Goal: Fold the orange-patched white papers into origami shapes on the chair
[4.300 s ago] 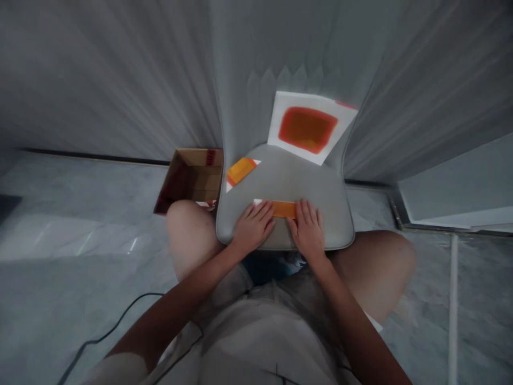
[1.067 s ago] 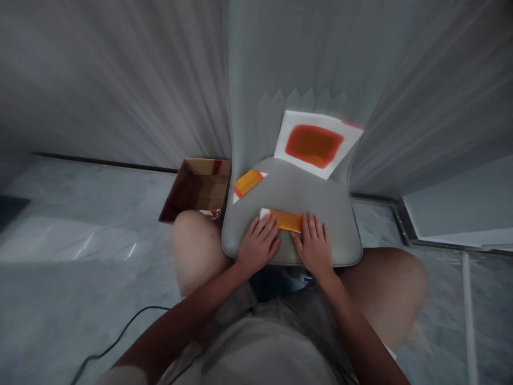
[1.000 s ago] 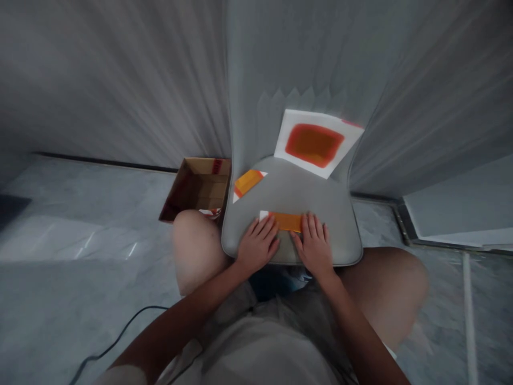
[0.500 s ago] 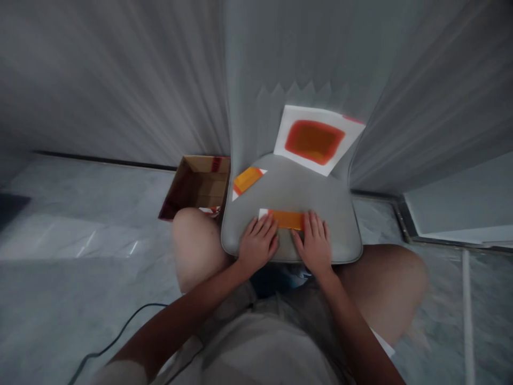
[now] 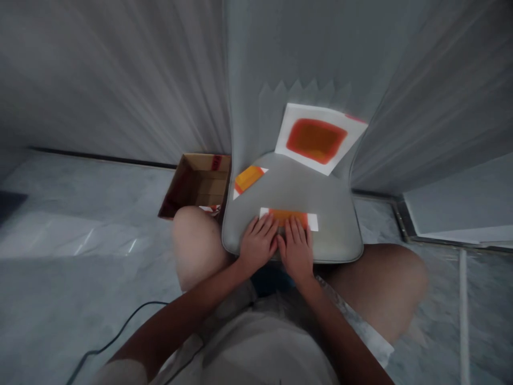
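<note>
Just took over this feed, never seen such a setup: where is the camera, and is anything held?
No machine here: one camera on a person's head looks down in front of them. The bare left hand and right hand lie flat, fingers pressing a folded orange-and-white paper on a grey chair seat; nothing is gripped. A smaller folded piece lies farther back on the seat, a white sheet with an orange square leans on the chair back, and an open cardboard box stands on the floor to the left.
</note>
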Demonstrator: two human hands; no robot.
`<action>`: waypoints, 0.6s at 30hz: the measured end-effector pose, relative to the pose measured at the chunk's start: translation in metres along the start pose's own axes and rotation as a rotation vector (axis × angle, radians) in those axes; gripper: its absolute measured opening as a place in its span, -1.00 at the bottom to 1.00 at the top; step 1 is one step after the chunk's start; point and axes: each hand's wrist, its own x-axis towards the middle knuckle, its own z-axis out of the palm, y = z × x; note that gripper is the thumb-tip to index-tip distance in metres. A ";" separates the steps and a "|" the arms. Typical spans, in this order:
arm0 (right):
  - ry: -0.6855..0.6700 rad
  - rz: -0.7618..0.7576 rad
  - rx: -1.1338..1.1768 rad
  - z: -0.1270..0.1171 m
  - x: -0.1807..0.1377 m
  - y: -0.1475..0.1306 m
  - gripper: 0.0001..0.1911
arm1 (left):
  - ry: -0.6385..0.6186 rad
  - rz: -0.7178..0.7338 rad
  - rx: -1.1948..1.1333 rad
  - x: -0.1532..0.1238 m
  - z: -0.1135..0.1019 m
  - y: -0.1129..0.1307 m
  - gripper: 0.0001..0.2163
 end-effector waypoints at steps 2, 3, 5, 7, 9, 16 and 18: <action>-0.005 0.004 0.002 0.000 0.000 0.002 -0.34 | -0.001 -0.005 0.000 0.000 0.000 0.000 -0.53; -0.005 0.003 0.001 0.000 -0.001 0.003 -0.33 | -0.002 -0.006 0.001 0.000 -0.001 0.000 -0.53; -0.011 -0.006 -0.004 -0.001 -0.001 0.005 -0.32 | -0.002 -0.003 0.004 0.000 -0.001 0.000 -0.53; -0.022 -0.014 -0.004 -0.001 -0.002 0.005 -0.30 | 0.000 0.004 0.004 0.000 -0.001 -0.001 -0.52; -0.026 -0.013 0.001 0.000 -0.002 0.005 -0.29 | 0.003 0.006 0.000 0.000 -0.002 -0.001 -0.52; 0.016 0.091 -0.038 -0.006 -0.011 0.017 -0.24 | 0.013 0.004 -0.020 0.003 -0.002 -0.002 -0.53; 0.042 0.124 -0.054 -0.010 -0.016 0.026 -0.25 | 0.004 0.009 -0.029 0.000 -0.004 -0.008 -0.49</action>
